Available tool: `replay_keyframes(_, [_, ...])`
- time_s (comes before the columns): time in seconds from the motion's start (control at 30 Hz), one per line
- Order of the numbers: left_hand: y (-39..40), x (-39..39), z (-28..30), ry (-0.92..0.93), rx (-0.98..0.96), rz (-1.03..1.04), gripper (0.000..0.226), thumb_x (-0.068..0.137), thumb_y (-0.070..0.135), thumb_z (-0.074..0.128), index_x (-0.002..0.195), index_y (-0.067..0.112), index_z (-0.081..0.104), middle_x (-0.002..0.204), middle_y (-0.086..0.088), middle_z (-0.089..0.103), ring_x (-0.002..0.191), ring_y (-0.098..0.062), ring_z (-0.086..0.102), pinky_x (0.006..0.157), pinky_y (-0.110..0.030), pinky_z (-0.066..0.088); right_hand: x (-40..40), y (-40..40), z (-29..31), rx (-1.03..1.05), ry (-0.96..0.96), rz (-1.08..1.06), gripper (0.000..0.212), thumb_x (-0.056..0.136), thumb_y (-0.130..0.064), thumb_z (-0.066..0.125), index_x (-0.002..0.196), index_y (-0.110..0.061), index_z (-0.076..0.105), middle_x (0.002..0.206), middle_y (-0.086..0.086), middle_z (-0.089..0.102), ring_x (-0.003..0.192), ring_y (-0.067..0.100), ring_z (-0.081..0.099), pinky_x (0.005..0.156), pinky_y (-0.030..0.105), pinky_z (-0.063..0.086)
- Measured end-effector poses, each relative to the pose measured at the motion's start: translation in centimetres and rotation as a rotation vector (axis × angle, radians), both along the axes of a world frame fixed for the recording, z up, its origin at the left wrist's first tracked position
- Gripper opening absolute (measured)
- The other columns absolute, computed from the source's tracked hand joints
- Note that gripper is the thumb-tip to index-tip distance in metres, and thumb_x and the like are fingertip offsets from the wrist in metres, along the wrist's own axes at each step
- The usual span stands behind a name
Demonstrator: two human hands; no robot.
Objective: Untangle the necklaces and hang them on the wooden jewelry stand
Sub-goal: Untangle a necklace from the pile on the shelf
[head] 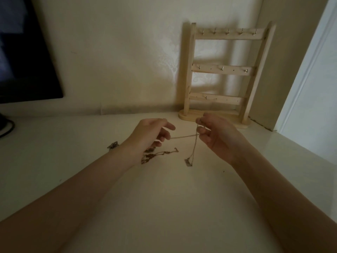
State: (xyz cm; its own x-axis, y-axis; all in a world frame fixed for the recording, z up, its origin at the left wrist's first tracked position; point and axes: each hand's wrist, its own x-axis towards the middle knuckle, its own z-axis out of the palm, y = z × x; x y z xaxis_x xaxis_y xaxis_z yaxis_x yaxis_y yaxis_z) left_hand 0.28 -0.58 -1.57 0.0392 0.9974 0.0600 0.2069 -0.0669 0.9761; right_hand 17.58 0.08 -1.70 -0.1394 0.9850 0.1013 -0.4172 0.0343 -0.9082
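Both hands raised just in front of wooden jewelry stand (226,73). Left hand (153,137) and right hand (215,137) pinch thin chain necklace (195,143), pendant (188,162) dangling. Tangled necklaces (151,156) on white table (164,207), left of stand.

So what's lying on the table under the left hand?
Under the left hand lie dark tangled necklaces on the white table, with one end piece showing left of the wrist. The hand and wrist cover the middle of the tangle, so how they join cannot be seen.
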Motion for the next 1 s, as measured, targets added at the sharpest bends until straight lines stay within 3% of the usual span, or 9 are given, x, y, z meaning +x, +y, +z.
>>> replay_keyframes(0.07, [-0.2,0.4,-0.2,0.171,0.081,-0.049,0.023,0.091,0.028,0.051,0.087,0.021,0.072,0.078,0.01,0.064,0.075,-0.007,0.053,0.069,-0.022,0.042,-0.1,-0.1,0.1,0.023,-0.026,0.002,0.016,0.087,0.002,0.052,0.079,-0.012,0.05,0.071,0.003,0.055,0.046,0.007,0.048,0.038,0.015,0.036])
replay_keyframes(0.13, [-0.4,0.9,-0.4,0.222,0.168,-0.125,0.015,0.089,0.03,0.056,0.089,0.024,0.07,0.087,0.016,0.065,0.081,0.001,0.055,0.07,-0.015,0.042,-0.3,-0.3,0.1,0.045,-0.109,0.008,0.015,0.085,0.002,0.056,0.087,-0.012,0.052,0.07,0.003,0.059,0.047,0.008,0.048,0.04,0.016,0.037])
replay_keyframes(0.27, [-0.5,1.5,-0.6,0.138,0.209,-0.17,0.006,0.085,0.021,0.064,0.085,0.019,0.069,0.076,0.009,0.065,0.064,0.007,0.056,0.061,-0.009,0.043,-0.7,-0.5,-0.1,0.091,-0.276,0.038,0.018,0.083,0.001,0.061,0.093,-0.011,0.054,0.069,0.002,0.06,0.051,0.009,0.049,0.048,0.02,0.036])
replay_keyframes(0.47, [-0.3,0.6,-0.3,-0.144,0.006,-0.11,0.01,0.088,0.019,0.06,0.083,0.018,0.068,0.073,0.007,0.067,0.069,-0.005,0.063,0.068,-0.018,0.046,-0.4,-0.4,-0.1,0.092,-0.279,0.03,0.012,0.086,-0.002,0.058,0.095,-0.011,0.056,0.071,0.003,0.063,0.052,0.009,0.05,0.046,0.019,0.035])
replay_keyframes(0.67, [0.2,-0.3,0.0,-0.212,-0.043,-0.014,0.009,0.087,0.02,0.061,0.082,0.016,0.069,0.063,0.006,0.054,0.06,-0.008,0.05,0.064,-0.021,0.044,-0.1,-0.1,-0.5,0.129,-0.417,0.015,0.011,0.089,-0.006,0.057,0.092,-0.004,0.067,0.069,0.002,0.059,0.056,0.007,0.045,0.046,0.017,0.035])
replay_keyframes(0.77, [0.4,-0.8,0.1,-0.199,-0.032,-0.006,0.01,0.087,0.021,0.061,0.082,0.018,0.07,0.063,0.006,0.05,0.055,-0.006,0.045,0.063,-0.02,0.044,-0.1,0.0,-0.7,0.147,-0.54,-0.076,0.011,0.087,-0.008,0.06,0.086,-0.007,0.071,0.061,-0.002,0.05,0.056,0.008,0.04,0.049,0.019,0.033])
replay_keyframes(0.9, [0.4,-1.0,0.0,-0.163,-0.032,-0.027,0.014,0.088,0.023,0.061,0.081,0.014,0.069,0.056,0.007,0.045,0.049,-0.005,0.041,0.058,-0.02,0.042,0.1,0.8,-1.2,0.088,-0.665,-0.358,0.012,0.089,-0.012,0.058,0.081,-0.014,0.067,0.063,-0.005,0.05,0.058,0.009,0.041,0.054,0.021,0.035])
replay_keyframes(1.0, [0.5,-1.1,-0.3,-0.161,-0.029,-0.025,0.012,0.088,0.021,0.061,0.082,0.013,0.069,0.059,0.007,0.052,0.049,-0.005,0.042,0.056,-0.019,0.042,0.4,1.5,-1.8,0.082,-0.703,-0.479,0.009,0.091,-0.015,0.056,0.089,-0.012,0.064,0.067,-0.005,0.05,0.06,0.01,0.043,0.055,0.023,0.037])
